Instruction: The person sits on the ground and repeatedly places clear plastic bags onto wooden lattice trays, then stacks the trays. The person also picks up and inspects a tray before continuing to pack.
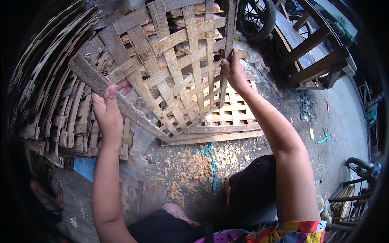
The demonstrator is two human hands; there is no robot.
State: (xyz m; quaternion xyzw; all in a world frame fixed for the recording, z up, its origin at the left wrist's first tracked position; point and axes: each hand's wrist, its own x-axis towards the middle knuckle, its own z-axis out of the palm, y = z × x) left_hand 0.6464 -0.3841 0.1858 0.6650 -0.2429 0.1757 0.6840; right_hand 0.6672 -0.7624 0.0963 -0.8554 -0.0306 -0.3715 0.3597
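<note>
A woven lattice rack of flat bamboo or wood strips (184, 62) in a wooden frame is held tilted up before me. My left hand (107, 101) grips its left frame bar, thumb on the near side and fingertips showing behind the lattice. On the opposite bar, my right hand (234, 71) has its thumb and fingers around the wood. Below and behind this rack, another lattice rack (235, 114) lies low near the ground. Through the gaps I see layers of pale orange, crumbly-looking pieces (197, 20) stacked at the back.
A tall stack of similar racks (73, 112) leans at left. Orange-white crumbs (194, 170) and a turquoise strip (213, 167) lie on the ground by my feet. A wheel (255, 18) and a wooden frame structure (319, 57) stand at upper right. Part of a person (45, 194) shows at lower left.
</note>
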